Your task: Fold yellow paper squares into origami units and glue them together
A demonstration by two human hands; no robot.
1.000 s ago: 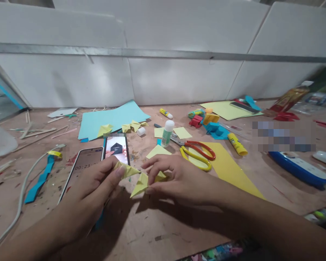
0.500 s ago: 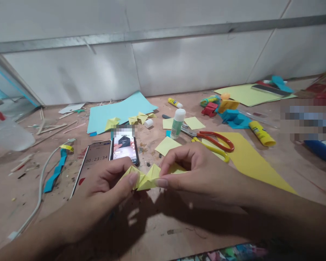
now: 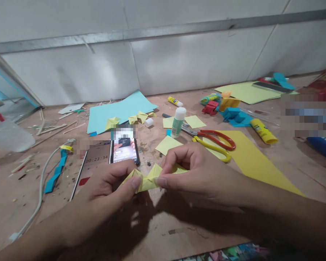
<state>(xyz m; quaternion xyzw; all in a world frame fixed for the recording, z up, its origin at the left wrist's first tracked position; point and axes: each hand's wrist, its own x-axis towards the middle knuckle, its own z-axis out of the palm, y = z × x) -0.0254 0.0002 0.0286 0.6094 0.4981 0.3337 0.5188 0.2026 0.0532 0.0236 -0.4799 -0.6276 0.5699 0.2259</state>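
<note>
A folded strip of yellow paper (image 3: 147,183) with pointed peaks is stretched between my two hands, above the table. My left hand (image 3: 115,183) pinches its left end between thumb and fingers. Farther right, my right hand (image 3: 188,168) pinches it with thumb and forefinger, and part of the paper shows behind those fingers. Just beyond the hands lie two phones: one shows a timer (image 3: 96,157), the other a video (image 3: 125,145). A white-capped glue stick (image 3: 178,123) stands upright past my right hand, among small yellow paper squares (image 3: 168,145).
Scissors (image 3: 213,141) with red and yellow handles lie on yellow paper (image 3: 256,163). Blue sheets (image 3: 119,108) and small folded yellow pieces (image 3: 137,116) are at the back. A yellow glue tube (image 3: 263,132) lies right. A white cable (image 3: 40,192) and wood scraps (image 3: 51,128) are left.
The folded paper has shifted slightly in my hands, its left end a little lower and to the right. Both hands keep their pinch. The view has moved slightly.
</note>
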